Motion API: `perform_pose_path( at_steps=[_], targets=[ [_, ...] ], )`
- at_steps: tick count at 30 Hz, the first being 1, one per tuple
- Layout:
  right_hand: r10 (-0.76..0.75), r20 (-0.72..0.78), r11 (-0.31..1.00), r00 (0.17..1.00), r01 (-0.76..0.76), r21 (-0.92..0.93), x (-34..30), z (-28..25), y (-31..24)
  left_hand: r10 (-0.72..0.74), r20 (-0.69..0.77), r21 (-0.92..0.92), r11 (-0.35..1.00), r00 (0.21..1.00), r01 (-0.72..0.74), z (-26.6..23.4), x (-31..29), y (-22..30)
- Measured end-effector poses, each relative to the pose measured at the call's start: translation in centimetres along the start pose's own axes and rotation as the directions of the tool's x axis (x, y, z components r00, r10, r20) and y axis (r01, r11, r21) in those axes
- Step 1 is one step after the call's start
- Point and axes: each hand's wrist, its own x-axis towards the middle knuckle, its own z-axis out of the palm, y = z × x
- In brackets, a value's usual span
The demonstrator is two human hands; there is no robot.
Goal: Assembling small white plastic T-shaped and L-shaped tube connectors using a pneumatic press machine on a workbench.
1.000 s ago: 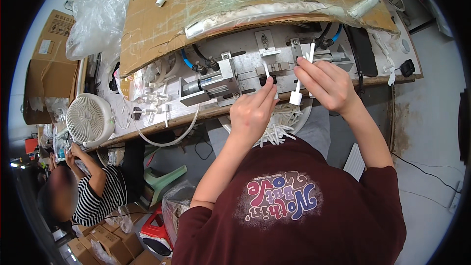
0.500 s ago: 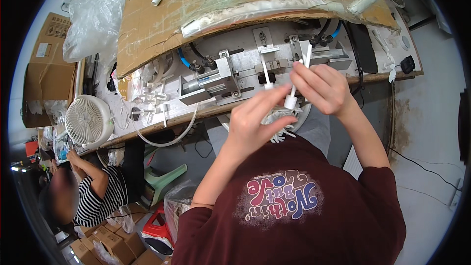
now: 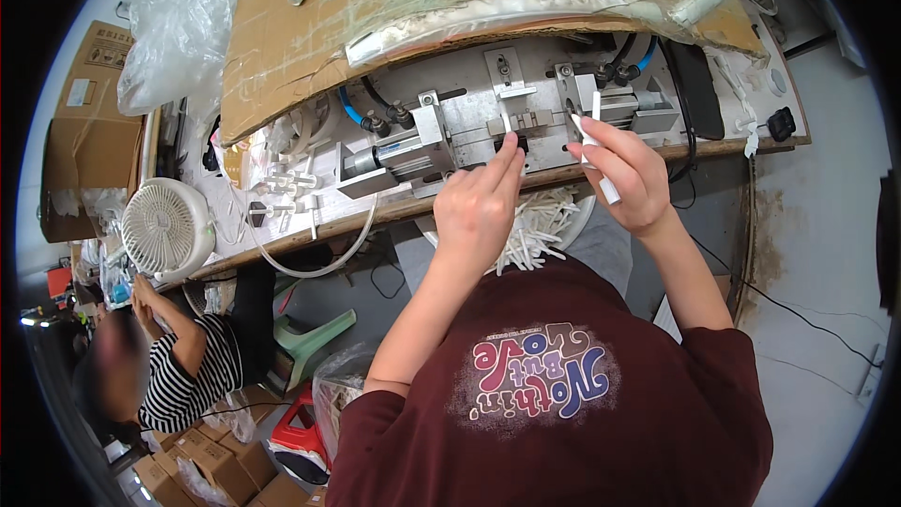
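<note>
My left hand (image 3: pixel 479 202) reaches to the metal clamping fixture (image 3: pixel 526 120) in the middle of the bench. Its fingers are closed together at the lower end of a white plastic rod (image 3: pixel 508 120) standing in that fixture; the thumb and the rod's lower end are hidden. Closed fingers of my right hand (image 3: pixel 638 178) hold white plastic rods (image 3: pixel 596 105), one with a wider cup-like end (image 3: pixel 609 192), beside the right air cylinder (image 3: pixel 619 111). Below my hands, on my lap, a white bowl (image 3: pixel 588 216) is heaped with similar white pieces (image 3: pixel 535 233).
Another air cylinder (image 3: pixel 399 158) with blue and black hoses is at the left. A cardboard sheet (image 3: pixel 310 47) overhangs the fixture. Left along the bench are loose white parts (image 3: pixel 296 183), a clear hose (image 3: pixel 361 244) and a white fan (image 3: pixel 169 230). A person in stripes (image 3: pixel 202 357) sits farther left.
My left hand has moved from beside the right hand up to the rod in the fixture, its fingers drawn together. My right hand has shifted slightly right, tilting its white rods.
</note>
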Motion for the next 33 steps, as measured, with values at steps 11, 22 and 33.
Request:
perform_pose_path(
  at_steps=[11, 22, 33],
  targets=[
    [0.024, 0.148, 0.999, 0.989, -0.027, 0.019, 0.0, -0.7, -2.4, -0.295, 0.141, -0.669, 0.675, 0.945, 0.311, -1.9, 0.9, 1.1],
    [0.301, 0.138, 0.931, 0.943, -0.323, 0.173, 0.5, 0.5, -3.5, -0.478, 0.423, -0.902, -0.146, 0.769, 0.406, -2.7, -0.6, 0.1],
    [0.485, 0.333, 0.793, 0.808, -0.567, 0.221, 0.9, 0.4, -4.0, -0.394, 0.535, -0.841, -0.331, 0.747, 0.428, -4.6, -1.6, -0.4]
  ],
)
